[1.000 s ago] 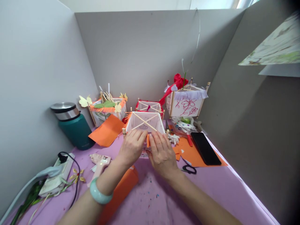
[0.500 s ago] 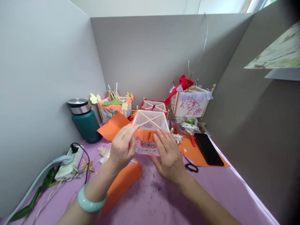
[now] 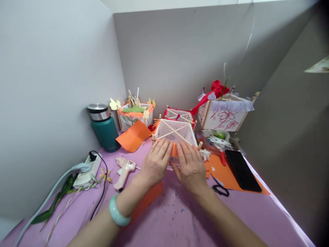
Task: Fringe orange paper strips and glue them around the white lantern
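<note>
A white paper lantern (image 3: 183,132) with crossed wooden sticks over its open top stands in front of me. Orange paper fringe (image 3: 174,150) runs along its near upper edge, partly hidden by my fingers. My left hand (image 3: 157,160) lies over the left part of that edge, fingers stretched out and pressing on the fringe. Beside it, my right hand (image 3: 189,164) rests flat on the right part, its thumb lower against the front panel. Neither hand is wrapped round anything. A pale pink glue gun (image 3: 125,171) lies left of my left hand.
Behind stand a fringed lantern holding sticks (image 3: 133,115), a red-edged lantern (image 3: 180,115) and a flower-drawn lantern (image 3: 223,115). A teal bottle (image 3: 105,132) and power strip (image 3: 88,173) are left. Scissors (image 3: 220,189), a phone (image 3: 243,169) and orange paper (image 3: 137,135) lie about.
My left hand has moved from the lantern's upper left corner onto the fringed front edge, closer to my right hand, its fingers now flat. The view has shifted, and the glue gun shows fully.
</note>
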`<state>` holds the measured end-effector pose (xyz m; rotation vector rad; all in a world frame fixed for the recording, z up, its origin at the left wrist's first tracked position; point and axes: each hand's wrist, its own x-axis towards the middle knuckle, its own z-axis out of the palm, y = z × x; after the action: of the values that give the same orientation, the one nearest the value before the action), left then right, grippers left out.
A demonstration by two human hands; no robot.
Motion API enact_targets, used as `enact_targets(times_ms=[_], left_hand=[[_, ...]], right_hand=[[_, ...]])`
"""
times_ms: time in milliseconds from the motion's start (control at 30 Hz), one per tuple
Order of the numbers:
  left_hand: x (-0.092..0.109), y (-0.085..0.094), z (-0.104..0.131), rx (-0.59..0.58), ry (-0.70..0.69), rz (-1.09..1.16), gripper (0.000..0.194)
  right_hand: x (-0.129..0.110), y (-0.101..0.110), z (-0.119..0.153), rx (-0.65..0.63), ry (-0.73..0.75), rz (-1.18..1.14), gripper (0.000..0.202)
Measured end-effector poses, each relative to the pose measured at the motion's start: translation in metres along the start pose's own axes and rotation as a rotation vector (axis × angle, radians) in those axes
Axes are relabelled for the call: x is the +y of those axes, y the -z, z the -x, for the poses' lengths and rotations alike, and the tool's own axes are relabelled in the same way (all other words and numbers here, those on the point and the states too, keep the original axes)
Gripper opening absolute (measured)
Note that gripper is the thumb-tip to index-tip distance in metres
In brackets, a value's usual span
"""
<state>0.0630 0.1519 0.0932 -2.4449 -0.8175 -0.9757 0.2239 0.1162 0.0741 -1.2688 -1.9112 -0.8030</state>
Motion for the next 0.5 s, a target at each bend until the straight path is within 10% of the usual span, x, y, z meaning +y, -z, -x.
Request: enact_targets(times_ms=[300,500], left_hand=[[-0.003,0.038,0.036,0.059,0.148,-0.067,0.036],[-0.017,0.058,0.093,-0.645,0.715,-0.427,0.021]], right_hand=[[0.000,0.039,0.005,0.050,0.028,-0.161,0.062],[-0.012,0.057,0.036,0.063,0.047,-0.381,0.040]])
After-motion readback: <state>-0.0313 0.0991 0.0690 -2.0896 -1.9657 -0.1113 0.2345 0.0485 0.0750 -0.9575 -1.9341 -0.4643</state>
